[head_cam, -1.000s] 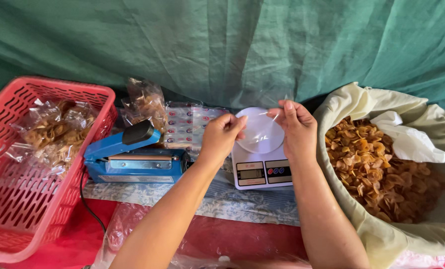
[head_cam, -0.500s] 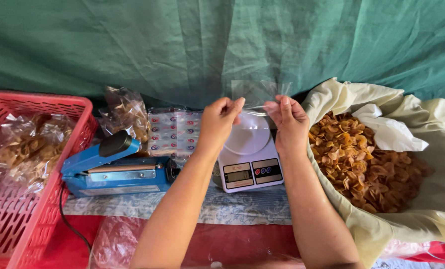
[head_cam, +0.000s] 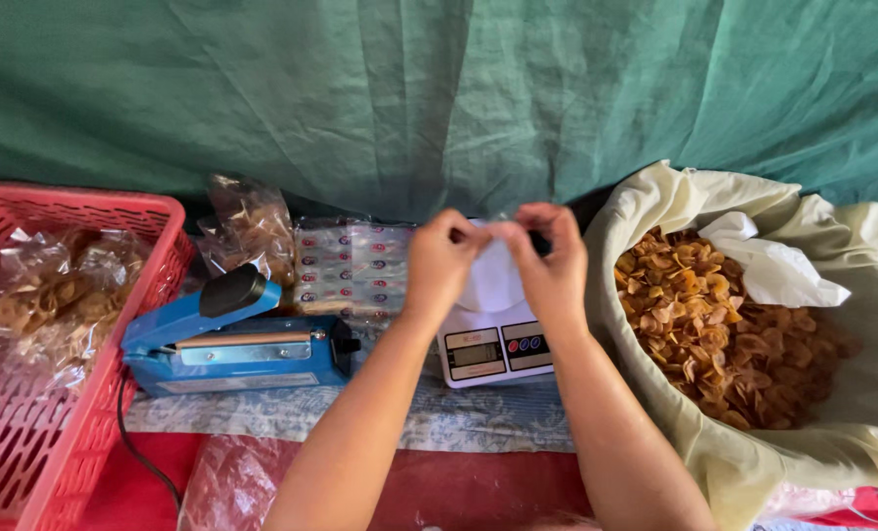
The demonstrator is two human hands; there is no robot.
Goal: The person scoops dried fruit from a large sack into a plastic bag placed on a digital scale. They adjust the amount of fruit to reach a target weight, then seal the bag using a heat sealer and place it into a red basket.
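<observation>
My left hand and my right hand are raised together above a small white digital scale. Both pinch the top of an empty clear plastic bag that hangs between them over the scale's round pan. The fingertips almost touch each other. To the right stands a big cream sack full of golden-brown chips, with a white plastic scoop-like piece lying in it.
A blue heat sealer with a black knob sits left of the scale, its cord trailing down. A red plastic basket at far left holds filled chip bags. More packets lie behind the sealer. A green tarp hangs behind.
My hands have drawn closer together, bunching the clear bag's top between them. The view has shifted, so the basket, sealer and scale sit a little lower and further left.
</observation>
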